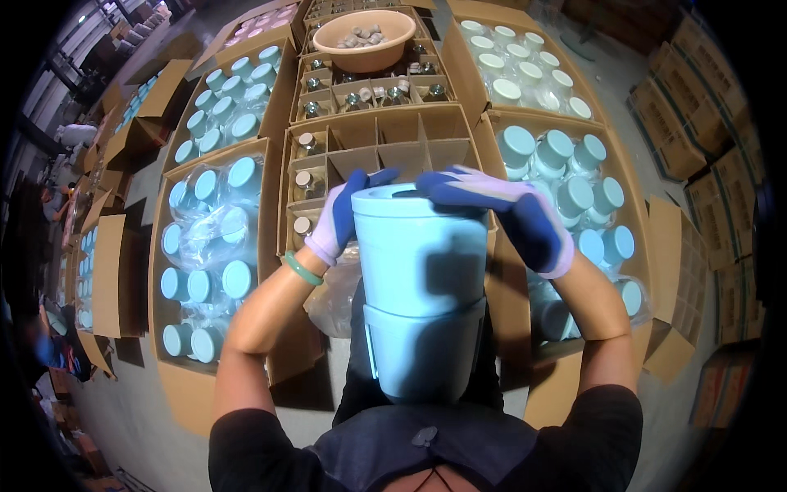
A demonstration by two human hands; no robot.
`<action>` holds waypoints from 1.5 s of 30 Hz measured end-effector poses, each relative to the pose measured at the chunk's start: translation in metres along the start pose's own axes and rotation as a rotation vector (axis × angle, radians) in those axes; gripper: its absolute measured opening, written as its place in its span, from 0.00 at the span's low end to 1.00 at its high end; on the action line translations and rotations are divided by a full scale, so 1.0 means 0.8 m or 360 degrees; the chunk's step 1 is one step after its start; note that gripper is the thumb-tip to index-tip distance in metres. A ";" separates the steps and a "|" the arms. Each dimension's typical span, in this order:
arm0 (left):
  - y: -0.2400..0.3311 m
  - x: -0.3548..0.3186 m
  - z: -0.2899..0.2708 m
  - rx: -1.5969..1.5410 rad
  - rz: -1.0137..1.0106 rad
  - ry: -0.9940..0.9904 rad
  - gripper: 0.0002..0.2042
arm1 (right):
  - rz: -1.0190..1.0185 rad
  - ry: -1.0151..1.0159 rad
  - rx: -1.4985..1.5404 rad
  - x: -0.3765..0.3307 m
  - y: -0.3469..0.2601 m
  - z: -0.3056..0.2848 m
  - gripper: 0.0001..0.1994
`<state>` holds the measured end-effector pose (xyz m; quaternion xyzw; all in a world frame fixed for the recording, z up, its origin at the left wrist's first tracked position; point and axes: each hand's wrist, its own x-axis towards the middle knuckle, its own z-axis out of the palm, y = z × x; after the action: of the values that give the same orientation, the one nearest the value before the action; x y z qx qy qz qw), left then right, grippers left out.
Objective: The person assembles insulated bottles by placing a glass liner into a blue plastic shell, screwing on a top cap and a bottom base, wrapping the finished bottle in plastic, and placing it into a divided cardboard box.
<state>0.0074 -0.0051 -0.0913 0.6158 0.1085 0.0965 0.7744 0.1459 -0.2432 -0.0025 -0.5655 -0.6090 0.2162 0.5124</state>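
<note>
A tall light-blue plastic container (pixel 423 271), round and slightly tapered, stands upright in front of my body. It has a round lid (pixel 389 202) at its top and a stepped edge lower down. I wear purple-and-blue work gloves. My left hand (pixel 344 215) is closed against the left side of its top, with fingertips bent over the rim. On the other side my right hand (pixel 500 205) grips the lid's edge, its fingers laid across the top. The thumb side of that hand is partly hidden. The container's base sits over my lap, and what bears it is hidden.
Directly ahead, a divided carton (pixel 369 115) holds several glass bottles (pixel 309 184) along its left side. A peach basin (pixel 366 53) with small greyish pieces stands beyond. Cartons of blue-lidded containers flank me at left (pixel 267 164) and right (pixel 488 135). Stacked boxes (pixel 721 180) stand far right.
</note>
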 end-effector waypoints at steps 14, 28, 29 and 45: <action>-0.016 -0.011 -0.015 -0.0299 -0.0013 -0.0041 0.27 | -0.0043 -0.0075 0.0105 -0.007 0.011 0.004 0.27; -0.015 -0.003 -0.009 -0.0348 0.0031 -0.0210 0.32 | 0.0149 -0.0010 0.0258 -0.003 0.016 0.007 0.27; -0.020 -0.004 -0.027 -0.0130 -0.0062 -0.0124 0.32 | -0.0027 0.0007 0.0323 -0.001 0.004 0.012 0.28; 0.038 -0.015 0.025 0.0177 0.0356 -0.0309 0.35 | 0.0302 -0.0391 -0.0071 0.015 -0.006 -0.021 0.22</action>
<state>0.0015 -0.0200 -0.0569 0.6725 -0.0308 0.1160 0.7303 0.1601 -0.2385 0.0123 -0.6010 -0.6156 0.3175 0.3986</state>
